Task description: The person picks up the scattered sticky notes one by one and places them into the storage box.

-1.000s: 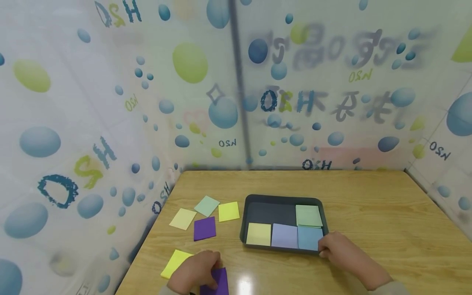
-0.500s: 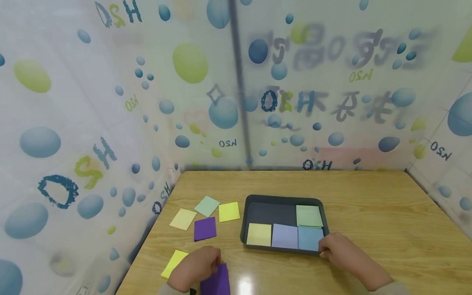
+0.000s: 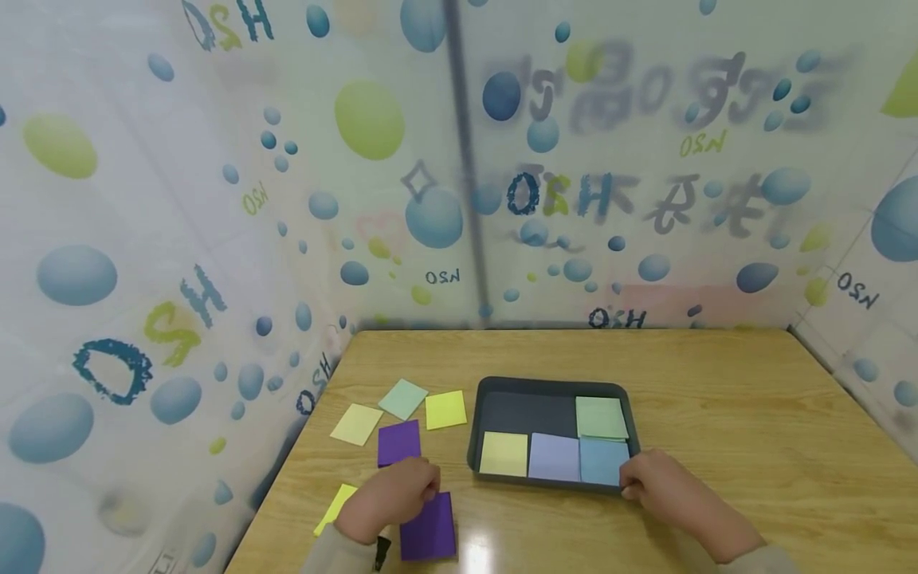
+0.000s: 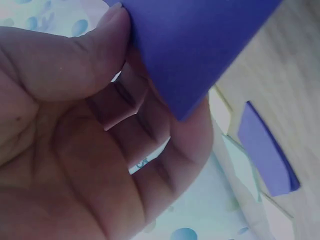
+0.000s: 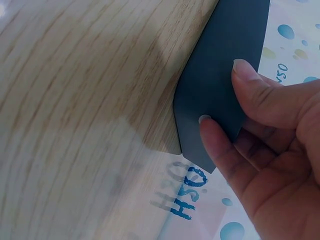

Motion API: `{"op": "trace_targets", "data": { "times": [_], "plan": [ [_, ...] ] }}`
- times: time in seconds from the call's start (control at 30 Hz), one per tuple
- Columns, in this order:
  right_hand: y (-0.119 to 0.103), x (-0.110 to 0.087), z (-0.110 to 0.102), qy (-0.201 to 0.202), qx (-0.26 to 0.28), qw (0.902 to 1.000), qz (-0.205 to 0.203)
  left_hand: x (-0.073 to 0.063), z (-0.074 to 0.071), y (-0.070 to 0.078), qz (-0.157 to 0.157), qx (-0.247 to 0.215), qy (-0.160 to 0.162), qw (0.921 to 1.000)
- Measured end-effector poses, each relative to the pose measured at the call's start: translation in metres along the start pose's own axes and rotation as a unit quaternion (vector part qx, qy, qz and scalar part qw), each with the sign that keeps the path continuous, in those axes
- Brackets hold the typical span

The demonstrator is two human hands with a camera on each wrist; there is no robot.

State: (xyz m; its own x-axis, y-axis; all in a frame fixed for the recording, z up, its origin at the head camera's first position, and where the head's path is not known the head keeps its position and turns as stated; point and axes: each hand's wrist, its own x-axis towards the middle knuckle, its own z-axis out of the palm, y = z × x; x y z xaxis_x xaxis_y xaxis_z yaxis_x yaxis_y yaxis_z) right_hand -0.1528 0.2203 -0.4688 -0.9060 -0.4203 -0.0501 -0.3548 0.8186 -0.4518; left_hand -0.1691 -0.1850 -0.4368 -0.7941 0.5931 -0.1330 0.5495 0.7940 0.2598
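My left hand [image 3: 398, 496] pinches a purple sticky-note pad [image 3: 429, 532] by its edge, thumb on one face and fingers behind, as the left wrist view shows. Just beyond that hand, a second purple pad [image 3: 398, 443] lies on the table. At the near right corner of a dark grey tray [image 3: 545, 484], my right hand [image 3: 656, 478] grips the rim; its thumb and a fingertip press the tray's outer wall in the right wrist view. Inside the tray lie a pale yellow pad [image 3: 504, 454], a lilac pad [image 3: 555, 457], a blue pad [image 3: 604, 461] and a green pad [image 3: 601, 418].
Left of the tray are a bright yellow pad [image 3: 445, 410], a pale green pad [image 3: 403, 399] and a cream pad [image 3: 356, 424]. Another yellow pad [image 3: 334, 509] is partly covered by my left hand. A patterned curtain [image 3: 402, 287] borders the wooden table [image 3: 724, 406].
My left hand has lifted the purple pad and moved it forward and slightly right. My right hand stays on the tray corner, and the tray keeps its place.
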Motion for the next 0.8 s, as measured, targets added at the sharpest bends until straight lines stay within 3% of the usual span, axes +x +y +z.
{"op": "trace_targets", "data": {
  "times": [0.1,0.33,0.5,0.8],
  "plan": [
    [0.001,0.0,0.0,-0.001,0.003,1.0,-0.003,0.006,-0.005,0.002,0.001,-0.001,-0.002,1.0],
    [-0.002,0.003,-0.001,-0.013,0.011,0.9993,0.034,0.024,-0.017,0.007,0.023,0.007,0.006,0.9997],
    [-0.004,0.003,-0.001,-0.012,0.011,0.9989,0.045,0.033,-0.027,0.015,0.02,0.001,-0.004,0.9998],
    [-0.002,0.0,-0.001,-0.005,0.009,0.9997,0.021,0.045,-0.032,0.022,0.021,0.029,-0.002,0.9994]
  ]
}}
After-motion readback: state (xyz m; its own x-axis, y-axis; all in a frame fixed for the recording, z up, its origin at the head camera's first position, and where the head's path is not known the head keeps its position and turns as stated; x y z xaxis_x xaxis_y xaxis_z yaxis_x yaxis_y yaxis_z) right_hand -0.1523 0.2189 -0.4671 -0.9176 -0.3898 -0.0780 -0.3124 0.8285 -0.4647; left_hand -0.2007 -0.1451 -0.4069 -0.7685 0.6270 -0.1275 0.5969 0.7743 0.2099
